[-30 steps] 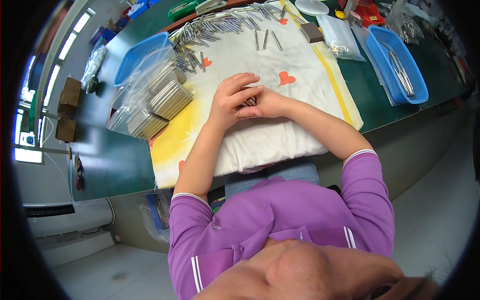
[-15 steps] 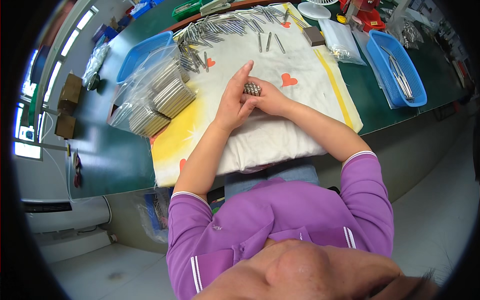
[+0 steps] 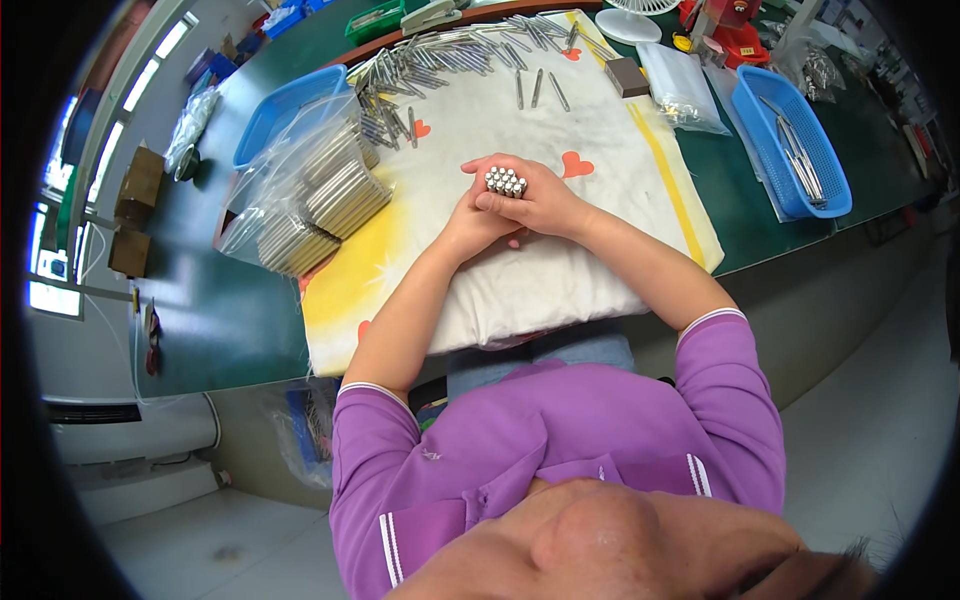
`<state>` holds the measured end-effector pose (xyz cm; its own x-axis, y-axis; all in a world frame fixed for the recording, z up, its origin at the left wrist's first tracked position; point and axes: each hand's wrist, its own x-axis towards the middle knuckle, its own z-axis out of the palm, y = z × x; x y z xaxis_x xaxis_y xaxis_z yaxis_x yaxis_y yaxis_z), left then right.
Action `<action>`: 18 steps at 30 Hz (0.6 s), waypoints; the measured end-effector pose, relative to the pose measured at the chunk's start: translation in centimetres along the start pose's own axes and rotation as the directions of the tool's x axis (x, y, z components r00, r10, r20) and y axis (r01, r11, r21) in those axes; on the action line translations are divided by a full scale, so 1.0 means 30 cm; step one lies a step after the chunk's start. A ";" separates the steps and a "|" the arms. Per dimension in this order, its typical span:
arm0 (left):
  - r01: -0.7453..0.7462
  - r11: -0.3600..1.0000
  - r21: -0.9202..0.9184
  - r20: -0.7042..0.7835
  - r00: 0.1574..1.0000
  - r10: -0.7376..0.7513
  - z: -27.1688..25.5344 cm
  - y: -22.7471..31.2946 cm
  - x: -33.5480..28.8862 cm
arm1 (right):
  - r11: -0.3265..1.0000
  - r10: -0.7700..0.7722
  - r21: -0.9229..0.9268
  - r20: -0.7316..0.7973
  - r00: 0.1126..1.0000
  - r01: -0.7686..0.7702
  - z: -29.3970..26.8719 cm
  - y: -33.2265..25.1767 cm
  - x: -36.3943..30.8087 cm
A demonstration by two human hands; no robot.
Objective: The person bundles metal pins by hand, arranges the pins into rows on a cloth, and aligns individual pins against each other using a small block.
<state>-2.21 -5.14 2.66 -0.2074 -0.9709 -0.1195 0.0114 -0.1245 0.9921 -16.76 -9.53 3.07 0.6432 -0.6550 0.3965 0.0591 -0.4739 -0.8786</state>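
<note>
A tight bundle of slim metal rods (image 3: pixel 505 182) stands in my hands over the cloth, its round ends facing up. My right hand (image 3: pixel 548 198) is closed around it, with the thumb across the near side and the fingers behind. My left hand (image 3: pixel 476 222) is pressed in from the left and below, closed about the lower part of the bundle; most of its fingers are hidden. Beyond the hands, three loose rods (image 3: pixel 537 88) lie apart on the white cloth (image 3: pixel 450 310). A long heap of similar rods (image 3: pixel 430 62) spreads along the far edge.
Clear bags of stacked rods (image 3: pixel 318 210) sit to the left, beside a blue basket (image 3: pixel 255 130). At the right are a dark small block (image 3: pixel 627 76), a white plastic packet (image 3: pixel 684 88) and a blue basket (image 3: pixel 838 150) with long metal tools. A white fan (image 3: pixel 630 25) stands behind.
My left hand, upright with its palm against the bundle's end before, has dropped lower and turned under it. The rod ends now show fully above my right hand.
</note>
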 end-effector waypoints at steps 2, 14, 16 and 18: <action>0.160 0.972 0.174 0.124 0.975 -0.183 -0.017 0.020 -0.002 | 0.990 0.081 0.114 0.033 0.996 -0.084 -0.010 0.030 0.000; 0.438 0.831 -0.342 0.251 0.895 -0.368 -0.088 0.022 0.010 | 0.621 -0.365 -0.722 0.080 0.927 0.307 -0.085 0.009 0.025; 0.487 0.823 -0.293 0.341 0.857 -0.386 -0.094 -0.008 0.016 | 0.641 -0.345 -0.630 0.276 0.897 0.440 -0.051 0.032 0.010; 0.504 0.855 -0.122 0.483 0.783 -0.393 -0.093 -0.022 0.011 | 0.636 -0.345 -0.616 0.313 0.885 0.466 -0.063 0.079 0.002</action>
<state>0.43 -5.96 1.87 -0.6391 -0.6124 -0.4653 0.0247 -0.6211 0.7833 -18.03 -11.81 1.50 0.7877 -0.2318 0.5708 -0.1328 -0.9686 -0.2101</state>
